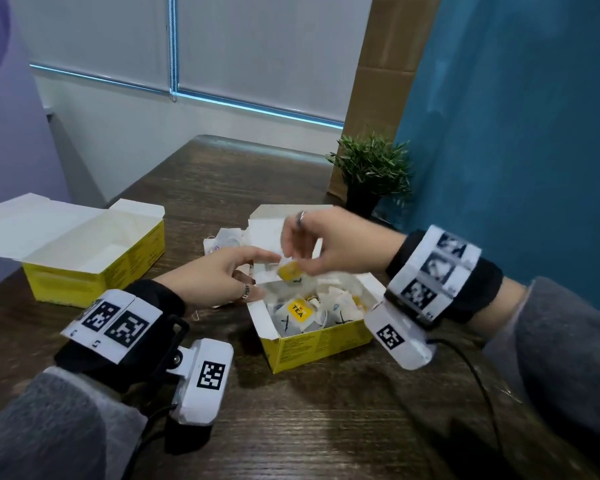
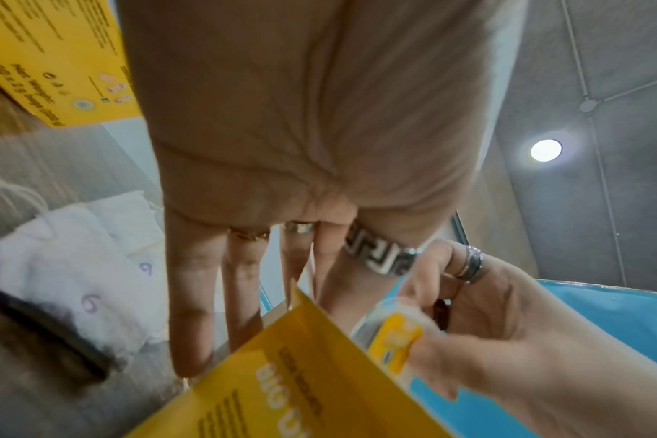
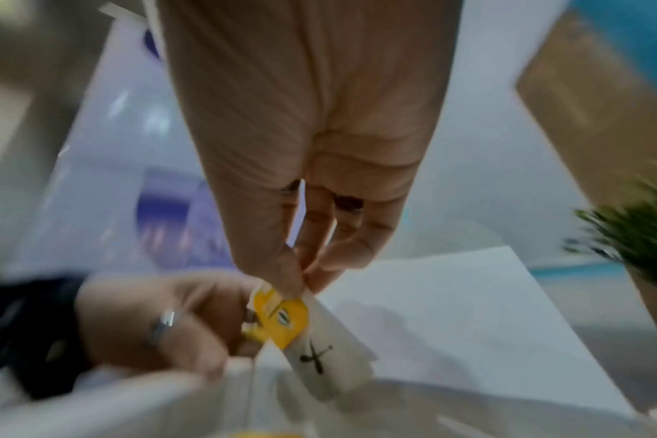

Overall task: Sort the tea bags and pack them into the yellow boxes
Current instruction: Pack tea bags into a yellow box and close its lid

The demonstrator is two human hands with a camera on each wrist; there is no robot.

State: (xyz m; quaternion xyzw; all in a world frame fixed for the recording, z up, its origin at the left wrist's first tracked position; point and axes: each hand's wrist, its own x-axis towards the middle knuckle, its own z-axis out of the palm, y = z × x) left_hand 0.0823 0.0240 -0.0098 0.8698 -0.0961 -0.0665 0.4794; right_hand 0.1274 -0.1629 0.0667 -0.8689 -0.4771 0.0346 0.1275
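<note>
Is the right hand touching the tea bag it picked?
Touching. The right wrist view shows the right hand pinching the tea bag at its yellow tag.

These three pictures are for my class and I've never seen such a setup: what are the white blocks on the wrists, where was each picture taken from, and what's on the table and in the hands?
No robot: a person wears cameras on the head and both wrists. The top view is from the head; the others look along each hand. On the table stand two open yellow boxes, the near box holding tea bags, the far box at left, beside a potted plant. The right hand pinches a tea bag over the near box. The left hand reaches flat, holding nothing.
</note>
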